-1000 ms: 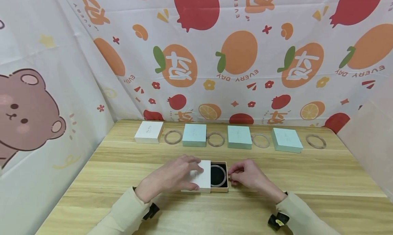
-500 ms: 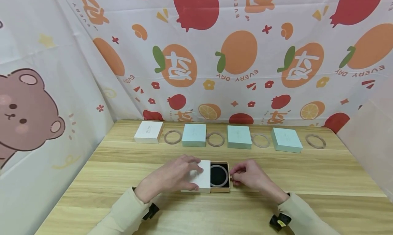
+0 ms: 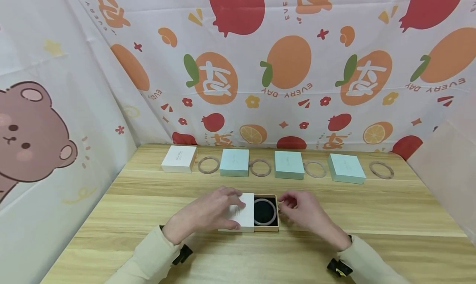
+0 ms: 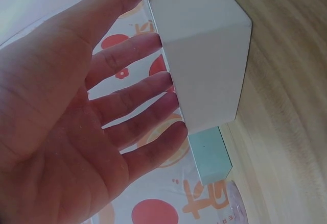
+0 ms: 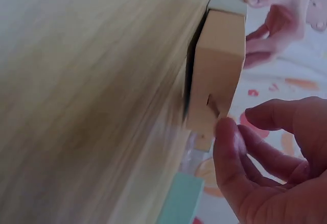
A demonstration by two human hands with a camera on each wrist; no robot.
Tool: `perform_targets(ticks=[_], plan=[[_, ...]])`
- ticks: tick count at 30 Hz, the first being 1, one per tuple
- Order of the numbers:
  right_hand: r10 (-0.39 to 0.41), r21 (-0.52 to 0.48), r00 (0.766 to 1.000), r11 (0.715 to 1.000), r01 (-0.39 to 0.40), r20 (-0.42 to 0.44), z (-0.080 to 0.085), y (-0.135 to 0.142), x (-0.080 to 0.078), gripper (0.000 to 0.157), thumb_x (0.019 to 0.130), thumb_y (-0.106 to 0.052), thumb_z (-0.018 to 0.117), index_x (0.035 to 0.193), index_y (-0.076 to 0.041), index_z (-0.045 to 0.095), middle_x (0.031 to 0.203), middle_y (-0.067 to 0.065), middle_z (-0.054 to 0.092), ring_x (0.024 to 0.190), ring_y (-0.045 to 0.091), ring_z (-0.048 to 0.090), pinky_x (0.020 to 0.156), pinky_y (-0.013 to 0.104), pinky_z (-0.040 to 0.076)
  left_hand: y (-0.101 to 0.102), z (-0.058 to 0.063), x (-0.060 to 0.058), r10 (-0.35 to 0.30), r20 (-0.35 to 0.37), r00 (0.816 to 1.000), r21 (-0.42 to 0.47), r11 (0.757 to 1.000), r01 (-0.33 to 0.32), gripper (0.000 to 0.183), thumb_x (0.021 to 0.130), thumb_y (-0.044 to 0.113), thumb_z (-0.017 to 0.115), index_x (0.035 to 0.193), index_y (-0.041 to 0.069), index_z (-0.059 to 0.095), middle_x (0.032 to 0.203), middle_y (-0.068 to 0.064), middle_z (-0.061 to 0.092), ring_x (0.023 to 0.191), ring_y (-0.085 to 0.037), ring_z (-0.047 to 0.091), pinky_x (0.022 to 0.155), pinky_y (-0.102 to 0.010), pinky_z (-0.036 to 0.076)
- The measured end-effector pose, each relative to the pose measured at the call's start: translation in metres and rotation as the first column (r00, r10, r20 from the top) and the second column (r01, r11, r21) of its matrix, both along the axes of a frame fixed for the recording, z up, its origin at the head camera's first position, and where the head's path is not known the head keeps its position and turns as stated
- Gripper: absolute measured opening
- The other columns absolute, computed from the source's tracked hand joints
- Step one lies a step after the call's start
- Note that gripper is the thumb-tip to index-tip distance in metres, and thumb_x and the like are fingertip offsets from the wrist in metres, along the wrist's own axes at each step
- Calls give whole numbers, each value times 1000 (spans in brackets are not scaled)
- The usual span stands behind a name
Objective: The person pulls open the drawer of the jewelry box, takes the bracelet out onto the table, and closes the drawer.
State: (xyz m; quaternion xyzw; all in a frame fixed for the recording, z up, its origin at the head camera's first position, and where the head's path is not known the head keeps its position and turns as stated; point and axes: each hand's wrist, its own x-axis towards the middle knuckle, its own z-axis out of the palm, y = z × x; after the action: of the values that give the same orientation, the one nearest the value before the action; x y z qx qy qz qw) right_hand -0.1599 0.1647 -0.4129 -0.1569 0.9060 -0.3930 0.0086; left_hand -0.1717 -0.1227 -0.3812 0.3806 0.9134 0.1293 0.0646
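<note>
A white box sleeve (image 3: 247, 218) lies mid-table with its tan drawer (image 3: 267, 229) slid partly out to the right. Inside, a pale bangle (image 3: 275, 212) rests on black padding, its left edge close to the sleeve. My left hand (image 3: 206, 211) rests on the sleeve, fingertips pressing its top and thumb by the near edge. At the drawer's right end is my right hand (image 3: 305, 211), fingers loosely bent. In the right wrist view, a brown pull tab (image 5: 213, 105) sticks out of a slot, its end right at the thumb tip, while the index finger stands apart.
Along the back stand a white box (image 3: 179, 158) and several mint boxes, such as the leftmost mint box (image 3: 234, 162). Bangles lie between them, including a brownish bangle (image 3: 209, 172) and one at far right (image 3: 384, 178). A printed cloth (image 3: 238, 81) hangs behind the table.
The drawer has slid slightly farther right out of the sleeve. My right hand moved right with it, then its thumb and index finger parted at the tab. My left hand stayed put.
</note>
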Motion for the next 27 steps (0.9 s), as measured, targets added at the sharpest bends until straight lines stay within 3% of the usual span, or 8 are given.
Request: perform_targets(ticks=[4,8,18,27], plan=[[56,97,980,995,-38,-190,-1,-11,0,3,89,-12,74,89,-9,76,71,-9,62,62,-4,49,59,16,45,-1,0,0,3,1,1000,1,1000,-3,49,82,41,85,122,16,74,144,-12,62,134,-33,57,111,-50,49],[68,175,966,984,-25,-249,-2,-20,-5,5,88,-13,77,84,-10,76,66,-10,56,60,-2,44,57,17,39,-1,0,0,2,1,1000,7,1000,-2,48,82,41,85,122,16,75,144,-11,62,134,-33,57,111,-49,49],[71,307,980,952,-11,-187,-1,-31,-14,10,85,-11,78,76,-10,75,65,-6,59,59,4,48,55,20,42,0,-2,1,-8,-20,1000,9,1000,8,46,83,40,84,121,16,75,143,-10,63,133,-31,58,111,-48,49],[-17,206,999,978,23,-28,3,-34,-18,14,81,-9,74,71,-13,65,60,-6,55,54,8,48,53,21,39,-2,-2,1,-13,-16,1000,21,1000,13,46,83,39,84,121,15,75,143,-12,62,133,-32,58,112,-48,48]])
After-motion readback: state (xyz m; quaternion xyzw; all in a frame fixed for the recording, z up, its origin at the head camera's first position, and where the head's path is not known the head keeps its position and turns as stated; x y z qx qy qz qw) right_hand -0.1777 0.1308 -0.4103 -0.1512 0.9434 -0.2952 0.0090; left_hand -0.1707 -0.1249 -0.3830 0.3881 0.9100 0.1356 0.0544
